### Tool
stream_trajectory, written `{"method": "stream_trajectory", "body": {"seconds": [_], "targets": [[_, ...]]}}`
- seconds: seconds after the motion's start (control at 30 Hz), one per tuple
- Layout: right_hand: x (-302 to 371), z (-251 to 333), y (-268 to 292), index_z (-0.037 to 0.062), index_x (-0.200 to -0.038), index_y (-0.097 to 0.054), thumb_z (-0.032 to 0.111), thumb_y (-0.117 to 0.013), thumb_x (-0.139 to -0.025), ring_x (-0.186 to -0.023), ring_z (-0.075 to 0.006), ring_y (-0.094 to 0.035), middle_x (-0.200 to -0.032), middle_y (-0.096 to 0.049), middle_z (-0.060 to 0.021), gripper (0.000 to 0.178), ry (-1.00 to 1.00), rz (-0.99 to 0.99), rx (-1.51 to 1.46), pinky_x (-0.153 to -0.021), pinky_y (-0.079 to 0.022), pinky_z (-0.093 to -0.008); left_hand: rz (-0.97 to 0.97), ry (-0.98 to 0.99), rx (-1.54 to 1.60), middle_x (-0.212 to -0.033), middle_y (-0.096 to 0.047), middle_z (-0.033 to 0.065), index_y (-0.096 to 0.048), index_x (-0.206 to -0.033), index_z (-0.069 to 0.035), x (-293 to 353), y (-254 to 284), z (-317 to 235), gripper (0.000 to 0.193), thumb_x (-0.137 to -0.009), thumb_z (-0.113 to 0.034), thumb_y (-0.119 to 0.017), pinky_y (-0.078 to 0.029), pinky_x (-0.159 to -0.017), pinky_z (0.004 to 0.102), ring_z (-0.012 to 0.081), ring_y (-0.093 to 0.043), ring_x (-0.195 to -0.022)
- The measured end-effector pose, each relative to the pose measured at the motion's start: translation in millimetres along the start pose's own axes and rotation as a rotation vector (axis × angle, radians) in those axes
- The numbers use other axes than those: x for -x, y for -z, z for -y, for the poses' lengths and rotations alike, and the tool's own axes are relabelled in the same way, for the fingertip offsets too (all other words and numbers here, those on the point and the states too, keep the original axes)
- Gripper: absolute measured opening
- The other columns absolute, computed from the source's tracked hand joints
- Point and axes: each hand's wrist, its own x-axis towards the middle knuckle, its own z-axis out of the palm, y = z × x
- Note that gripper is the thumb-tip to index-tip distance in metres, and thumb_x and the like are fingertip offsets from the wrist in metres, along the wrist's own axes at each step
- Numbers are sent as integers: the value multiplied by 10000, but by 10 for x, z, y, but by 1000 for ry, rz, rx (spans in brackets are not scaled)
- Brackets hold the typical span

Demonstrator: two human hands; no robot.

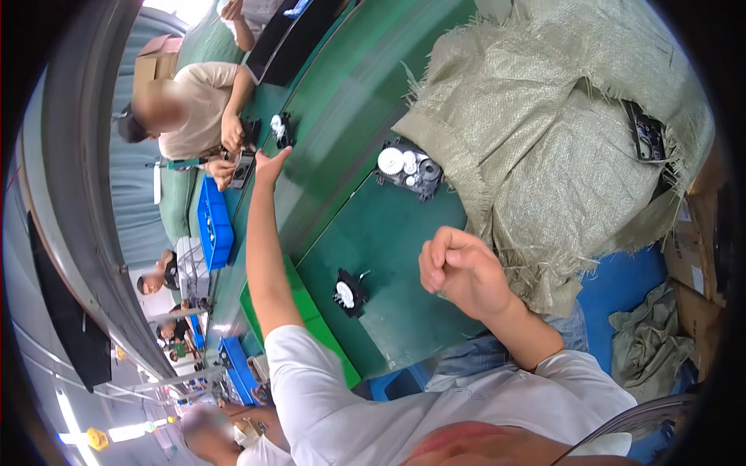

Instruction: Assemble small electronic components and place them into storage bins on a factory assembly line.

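Note:
My left hand stretches far across the green bench, its thumb and fingers apart. Its fingertips are close to a small black mechanism with white gears; I cannot tell whether they touch it. Over the near bench, my right hand is raised with its fingers loosely curled in and nothing visible in them. To its left, a small black part with a white gear lies on the green work surface. Farther up, a larger dark gear assembly with white gears sits beside a woven sack.
The frayed woven sack cover fills the right, with a dark part showing through. A green bin stands beneath my left arm. Across the bench, a co-worker handles a part near a blue tray. Cardboard boxes stand at far right.

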Motion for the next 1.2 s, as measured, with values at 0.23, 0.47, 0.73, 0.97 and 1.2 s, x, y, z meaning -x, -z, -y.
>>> {"method": "stream_trajectory", "body": {"seconds": [0.23,0.47,0.73,0.97,1.2], "targets": [[-56,35,26,63,-838,-514,117,-461,-877,-658,-196,-477,-732,-535,-100,84,-4,-31,-40,-645,-398,-300,-148,-62,136,-1236,-601,215,-438,-1347,74,-218,-317,-56,979,-619,-429,-857,-481,-947,342,304,-618,-1065],[-49,-26,30,42,-1035,-536,133,-460,-887,-856,-246,-553,-1037,-573,-149,189,131,-103,138,-756,-438,-323,-70,-301,-274,-1193,-622,187,-552,-1240,37,995,283,-894,772,-631,-347,-831,-503,-880,350,297,-633,-1008],[-16,-77,9,58,-1435,-365,330,-395,-950,-1167,-261,-485,-1383,-458,-154,557,297,-157,222,-978,-393,-387,-108,-928,-243,-1023,-628,138,-554,-1137,0,3848,572,-1702,585,-688,-297,-786,-511,-777,375,298,-637,-881],[154,65,-194,11,-1231,-549,410,-384,-949,-1040,-235,-538,-1224,-548,-146,516,383,-37,243,-934,-423,-378,97,-778,-149,-888,-629,102,-558,-1035,-8,4602,542,-1777,489,-723,-311,-782,-493,-722,346,258,-608,-766],[340,552,-328,46,-1170,-579,403,-374,-962,-956,-227,-556,-1126,-576,-153,461,204,-103,481,-872,-448,-366,743,-325,1139,-909,-651,99,-567,-1037,-14,4513,29,-1712,374,-1001,-369,-451,-488,-744,326,201,-616,-815]]}}
